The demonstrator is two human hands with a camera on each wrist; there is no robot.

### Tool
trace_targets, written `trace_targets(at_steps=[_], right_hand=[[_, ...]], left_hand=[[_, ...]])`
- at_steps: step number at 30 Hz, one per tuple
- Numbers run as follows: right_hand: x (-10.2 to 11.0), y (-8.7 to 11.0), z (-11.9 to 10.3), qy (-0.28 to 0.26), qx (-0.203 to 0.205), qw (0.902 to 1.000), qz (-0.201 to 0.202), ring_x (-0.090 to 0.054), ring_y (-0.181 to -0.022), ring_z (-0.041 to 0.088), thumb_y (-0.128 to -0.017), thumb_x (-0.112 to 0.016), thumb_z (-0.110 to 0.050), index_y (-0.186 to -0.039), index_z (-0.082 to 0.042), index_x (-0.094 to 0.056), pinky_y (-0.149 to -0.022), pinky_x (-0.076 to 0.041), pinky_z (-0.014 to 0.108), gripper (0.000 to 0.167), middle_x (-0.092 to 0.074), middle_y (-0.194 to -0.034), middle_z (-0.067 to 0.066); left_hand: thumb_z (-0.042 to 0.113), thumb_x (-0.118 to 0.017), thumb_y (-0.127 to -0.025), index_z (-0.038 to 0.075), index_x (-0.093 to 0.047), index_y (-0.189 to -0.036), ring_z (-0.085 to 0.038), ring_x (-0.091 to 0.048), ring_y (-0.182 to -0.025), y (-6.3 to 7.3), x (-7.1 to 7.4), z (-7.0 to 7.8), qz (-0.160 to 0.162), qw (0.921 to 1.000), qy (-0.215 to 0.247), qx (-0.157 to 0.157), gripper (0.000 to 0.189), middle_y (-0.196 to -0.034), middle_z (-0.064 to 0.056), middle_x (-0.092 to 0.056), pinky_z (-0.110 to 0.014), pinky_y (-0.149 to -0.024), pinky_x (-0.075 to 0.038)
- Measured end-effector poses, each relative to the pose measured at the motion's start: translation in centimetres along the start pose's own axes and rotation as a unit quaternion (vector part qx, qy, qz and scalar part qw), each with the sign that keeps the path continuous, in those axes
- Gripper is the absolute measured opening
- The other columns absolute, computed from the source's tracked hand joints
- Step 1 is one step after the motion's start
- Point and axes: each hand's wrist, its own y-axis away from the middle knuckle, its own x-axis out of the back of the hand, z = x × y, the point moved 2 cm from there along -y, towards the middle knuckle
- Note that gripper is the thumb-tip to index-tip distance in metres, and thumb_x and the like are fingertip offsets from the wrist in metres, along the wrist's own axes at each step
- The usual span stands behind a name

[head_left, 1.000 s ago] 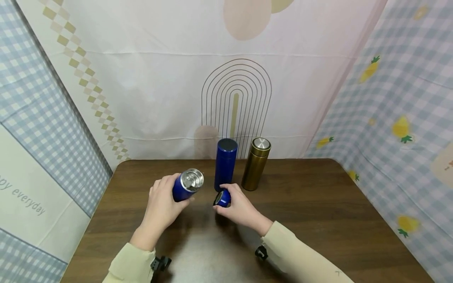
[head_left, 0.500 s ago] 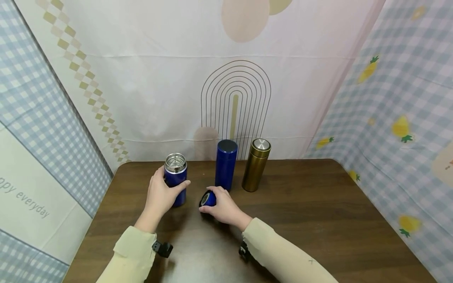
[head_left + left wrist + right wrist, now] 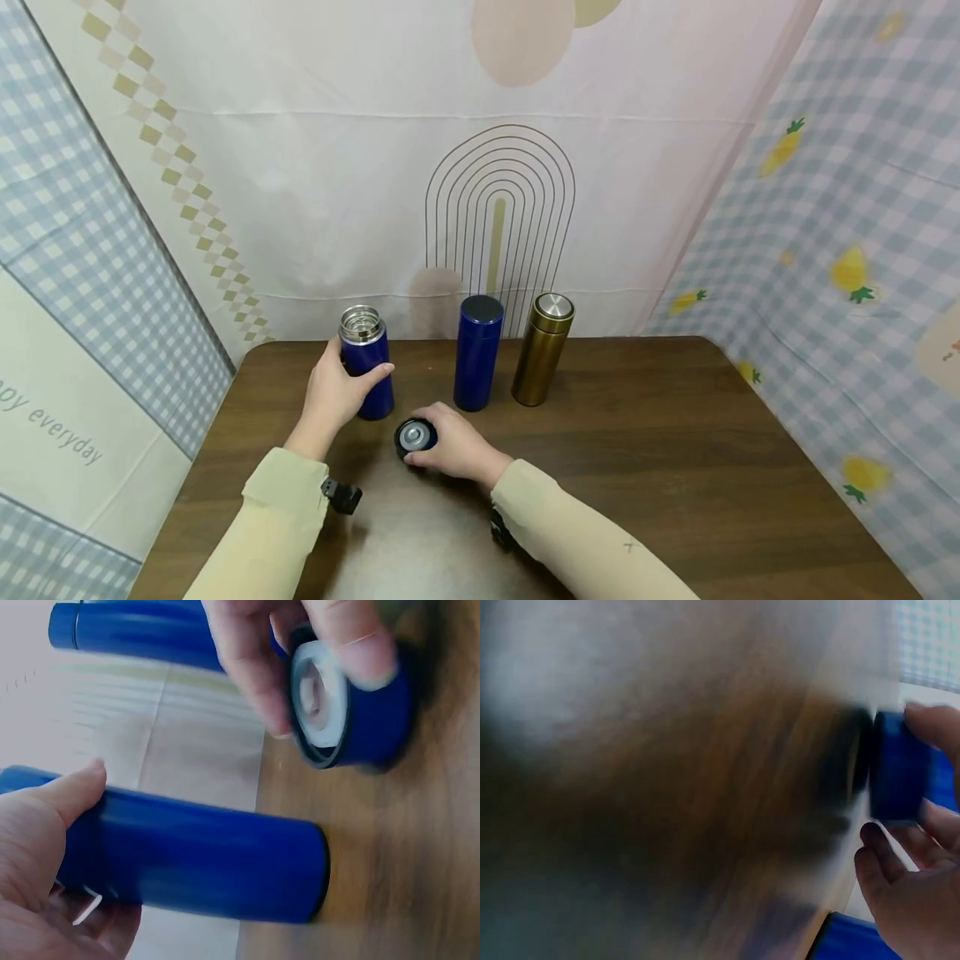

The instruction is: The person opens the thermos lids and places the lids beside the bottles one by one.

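Note:
My left hand (image 3: 328, 398) grips a blue thermos bottle (image 3: 366, 357) round its upper body, at the left of the table. The bottle is upright and uncapped, its steel mouth showing; its base (image 3: 311, 870) is right at the tabletop in the left wrist view. My right hand (image 3: 456, 446) pinches the blue lid (image 3: 415, 436) between thumb and fingers, in front and to the right of that bottle. The lid's grey inner side faces up, and it is close over the table. In the right wrist view the lid (image 3: 900, 765) shows side-on.
A second blue thermos (image 3: 477, 358), capped with a dark top, stands behind my right hand. Beside it on the right is a bronze thermos (image 3: 542, 354) with a steel-topped lid. The brown wooden table (image 3: 675, 467) ends at a patterned white curtain (image 3: 337, 167).
The tilted open bottle has come upright and moved left and back in my left hand. My right hand has carried the lid left and turned its inner side upward.

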Motion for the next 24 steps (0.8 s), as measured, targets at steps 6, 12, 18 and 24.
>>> trace_targets(at_steps=[6,12,18,24], right_hand=[[-0.17,-0.13,-0.38,0.041,0.006,0.9991,-0.004,-0.054,-0.106,0.016,-0.074,-0.083,-0.038,-0.125,-0.011,-0.060,-0.091,-0.042,0.033,0.062,-0.060,-0.112,-0.002],[0.04,-0.27,-0.13,0.052,-0.033,0.9981,-0.003,-0.052,-0.108,0.017,-0.073,-0.083,-0.046,-0.126,-0.016,-0.060,-0.093,-0.039,0.040,0.065,-0.060,-0.116,-0.003],[0.36,-0.38,-0.16,0.074,-0.048,0.9961,-0.004,-0.051,-0.106,0.016,-0.070,-0.083,-0.049,-0.123,-0.018,-0.061,-0.091,-0.038,0.039,0.065,-0.060,-0.115,-0.005],[-0.07,0.07,-0.80,0.078,-0.044,0.9960,-0.004,-0.052,-0.105,0.018,-0.071,-0.083,-0.048,-0.124,-0.017,-0.060,-0.093,-0.039,0.040,0.065,-0.060,-0.114,-0.004]], left_hand=[[0.065,-0.071,-0.074,0.008,-0.036,-0.145,-0.039,-0.054,-0.116,-0.57,0.21,-0.75,-0.004,1.0000,0.007,0.004,0.097,-0.131,-0.019,-0.054,-0.058,-0.095,-0.042],[0.064,-0.071,-0.074,0.010,-0.036,-0.146,-0.038,-0.054,-0.117,-0.93,-0.03,-0.68,-0.007,0.9998,0.018,0.004,0.096,-0.132,-0.018,-0.053,-0.058,-0.096,-0.041],[0.063,-0.072,-0.075,0.008,-0.034,-0.146,-0.038,-0.052,-0.119,-1.12,-0.17,-0.35,-0.016,0.9996,0.024,0.002,0.097,-0.135,-0.019,-0.051,-0.057,-0.098,-0.040],[0.064,-0.072,-0.074,0.011,-0.033,-0.148,-0.039,-0.052,-0.120,-0.52,0.02,-0.72,-0.013,0.9996,0.018,0.017,0.099,-0.135,-0.019,-0.051,-0.058,-0.097,-0.040]])
